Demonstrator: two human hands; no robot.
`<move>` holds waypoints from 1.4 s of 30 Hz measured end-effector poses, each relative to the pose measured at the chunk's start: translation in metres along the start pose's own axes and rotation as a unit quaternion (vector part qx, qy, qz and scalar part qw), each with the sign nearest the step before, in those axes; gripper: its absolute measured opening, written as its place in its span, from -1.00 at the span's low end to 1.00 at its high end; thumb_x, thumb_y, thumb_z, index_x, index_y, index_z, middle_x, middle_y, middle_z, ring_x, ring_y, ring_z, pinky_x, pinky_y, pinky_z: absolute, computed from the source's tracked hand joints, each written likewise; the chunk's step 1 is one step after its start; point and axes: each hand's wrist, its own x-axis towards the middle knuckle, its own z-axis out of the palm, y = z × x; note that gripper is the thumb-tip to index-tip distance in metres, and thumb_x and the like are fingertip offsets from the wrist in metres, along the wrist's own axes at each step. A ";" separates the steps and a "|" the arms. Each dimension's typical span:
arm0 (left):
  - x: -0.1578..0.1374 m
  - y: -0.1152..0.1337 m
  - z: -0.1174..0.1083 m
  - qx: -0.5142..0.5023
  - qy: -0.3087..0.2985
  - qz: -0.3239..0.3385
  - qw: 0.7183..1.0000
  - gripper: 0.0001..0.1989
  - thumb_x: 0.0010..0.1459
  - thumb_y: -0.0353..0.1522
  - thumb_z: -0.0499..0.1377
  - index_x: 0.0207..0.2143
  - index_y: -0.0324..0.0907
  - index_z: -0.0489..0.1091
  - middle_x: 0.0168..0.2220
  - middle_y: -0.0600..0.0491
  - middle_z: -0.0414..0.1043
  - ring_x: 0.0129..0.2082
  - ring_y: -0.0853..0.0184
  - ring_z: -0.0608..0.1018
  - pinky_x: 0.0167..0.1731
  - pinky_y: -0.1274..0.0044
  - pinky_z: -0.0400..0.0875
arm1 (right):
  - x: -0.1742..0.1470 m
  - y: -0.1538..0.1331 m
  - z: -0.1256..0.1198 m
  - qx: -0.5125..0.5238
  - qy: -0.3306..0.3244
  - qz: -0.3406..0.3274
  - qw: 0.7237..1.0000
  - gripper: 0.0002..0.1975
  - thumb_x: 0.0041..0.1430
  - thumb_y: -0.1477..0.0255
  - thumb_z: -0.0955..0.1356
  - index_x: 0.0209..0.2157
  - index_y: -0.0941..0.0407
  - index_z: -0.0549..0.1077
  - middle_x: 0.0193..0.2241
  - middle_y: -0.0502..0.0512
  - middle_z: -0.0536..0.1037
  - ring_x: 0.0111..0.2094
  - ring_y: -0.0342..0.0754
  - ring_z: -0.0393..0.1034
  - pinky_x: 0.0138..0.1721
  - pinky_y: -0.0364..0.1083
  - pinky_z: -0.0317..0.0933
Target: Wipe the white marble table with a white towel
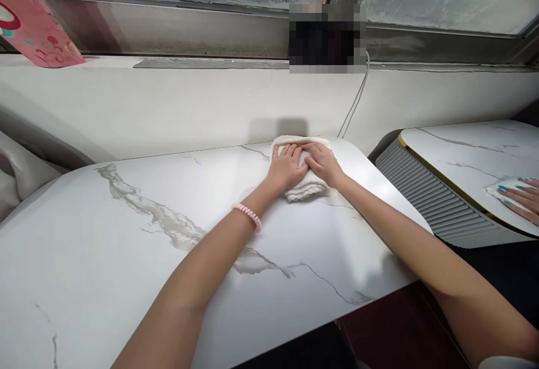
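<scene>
A folded white cloth [305, 190] lies on a white marble-patterned table [138, 279], close to its far edge. My left hand [287, 169] rests on the cloth's left part with the fingers spread flat. From the right, my right hand [323, 164] presses on the cloth too, its fingers stretched toward the left hand and the thumb apart. The two hands meet over the cloth, fingertips touching or nearly so. A pink coiled band [248, 217] circles my left wrist.
At right, another person's hand [524, 195] lies on a white cloth [494, 189] on a second marble-patterned table [455, 144]. A white wall [189, 105] rises behind my table. Above are windows, a pink patterned bag [46, 32] and a hanging cable [356, 102].
</scene>
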 end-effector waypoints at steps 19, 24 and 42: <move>0.022 -0.022 -0.004 0.016 0.034 -0.037 0.999 -0.51 0.36 -0.24 -0.19 0.25 -0.19 0.16 0.31 -0.07 0.15 0.33 0.20 0.14 0.34 0.16 -0.22 | 0.045 0.009 0.015 -0.007 -0.023 -0.011 1.000 -0.63 0.20 0.40 0.18 0.01 0.09 0.41 0.05 0.13 0.49 0.11 0.13 0.30 0.19 0.13 0.11; 0.010 -0.014 -0.006 0.039 0.032 -0.048 0.998 -0.50 0.37 -0.27 -0.20 0.26 -0.27 0.14 0.30 -0.12 0.17 0.32 0.17 0.16 0.32 0.13 -0.19 | 0.037 0.002 0.014 -0.004 -0.031 -0.013 0.999 -0.63 0.22 0.41 0.17 0.02 0.11 0.41 0.06 0.14 0.49 0.13 0.10 0.30 0.20 0.10 0.10; -0.119 0.057 -0.012 0.138 -0.011 -0.034 0.990 -0.43 0.36 -0.32 -0.20 0.30 -0.52 0.06 0.33 -0.32 0.06 0.33 -0.09 0.11 0.27 0.01 -0.07 | -0.090 -0.071 -0.022 0.026 -0.044 -0.065 0.997 -0.60 0.30 0.36 0.13 0.10 0.09 0.35 0.11 0.21 0.43 0.19 0.11 0.22 0.23 0.16 0.04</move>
